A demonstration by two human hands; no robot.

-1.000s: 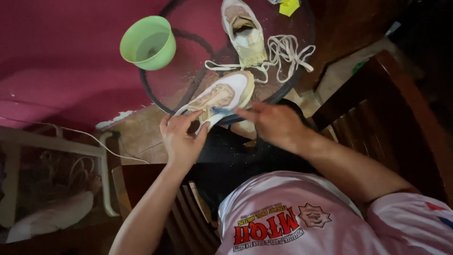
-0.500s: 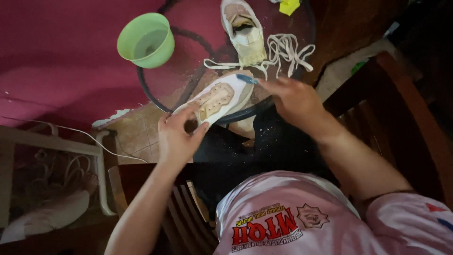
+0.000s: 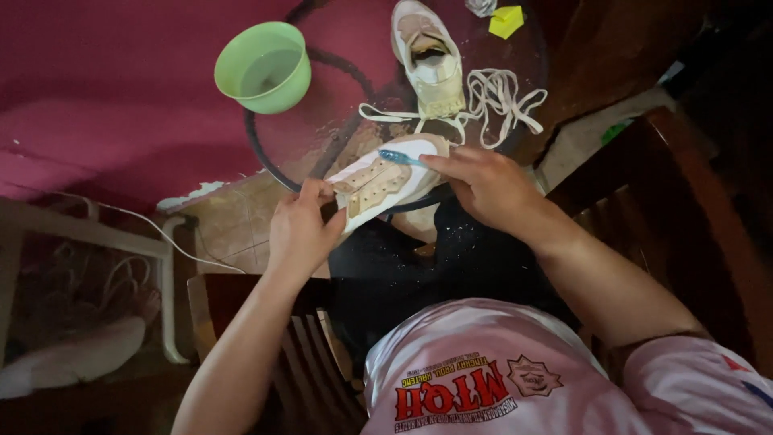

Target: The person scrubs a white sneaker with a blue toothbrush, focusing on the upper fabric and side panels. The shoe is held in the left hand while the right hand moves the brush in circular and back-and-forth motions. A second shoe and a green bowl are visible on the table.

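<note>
Shoe [image 3: 378,181] gripped in left hand [image 3: 302,229], toothbrush [image 3: 400,157] pinched in right hand [image 3: 483,185]; water-filled green bowl [image 3: 263,68] nearby.

Dim indoor light, dark shadowed edges, soft focus, wide-angle distortion

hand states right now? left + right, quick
Left hand: closed on the end of the white shoe, holding it up.
Right hand: closed on a blue toothbrush, bristle end against the shoe.
</note>
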